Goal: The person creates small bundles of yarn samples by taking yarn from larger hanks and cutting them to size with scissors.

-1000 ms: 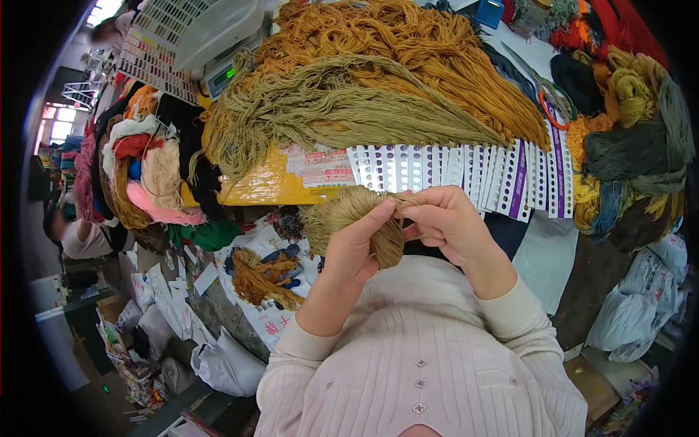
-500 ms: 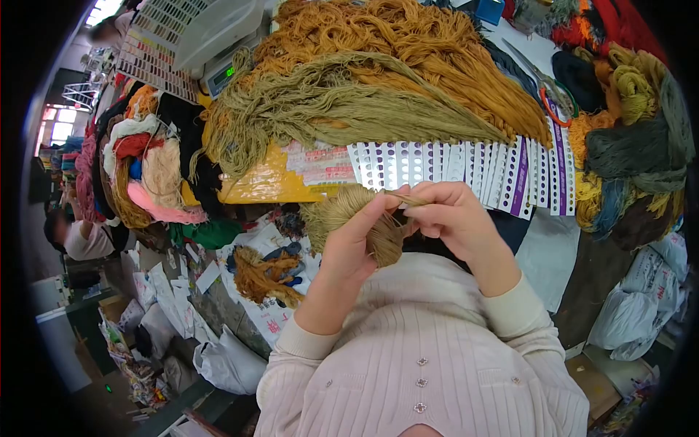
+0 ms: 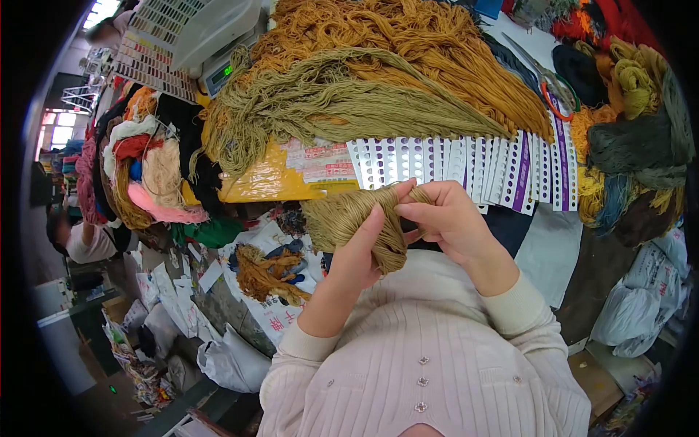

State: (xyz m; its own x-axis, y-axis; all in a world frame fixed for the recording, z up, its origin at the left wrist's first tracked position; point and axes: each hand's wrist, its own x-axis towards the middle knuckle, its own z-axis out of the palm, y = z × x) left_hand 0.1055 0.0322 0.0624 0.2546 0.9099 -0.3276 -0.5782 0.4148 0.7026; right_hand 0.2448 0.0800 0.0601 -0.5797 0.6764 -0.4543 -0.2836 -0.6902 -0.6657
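Note:
A bundled skein of olive-tan thread point(image 3: 346, 220) is held in front of my chest. My left hand point(image 3: 362, 244) grips its right part, with the thumb laid across the strands. Close by on the right, my right hand point(image 3: 445, 218) pinches strands at the skein's end between thumb and fingers. Beyond my hands, a long spread of green thread point(image 3: 364, 109) lies on the table against a heap of golden-brown thread point(image 3: 378, 33). White cards with punched holes point(image 3: 466, 169) are fanned out just past my right hand.
Scissors with red and green handles point(image 3: 557, 98) lie at the right of the table. A scale point(image 3: 222, 71) stands at the back left beside a colour sample card point(image 3: 156, 62). Coloured skeins point(image 3: 156, 156) pile up on the left; another person point(image 3: 87, 237) is farther off.
My right hand has drawn in closer to the skein, and the strand once stretched between my hands is now gathered at its end. The skein looks turned broader side up.

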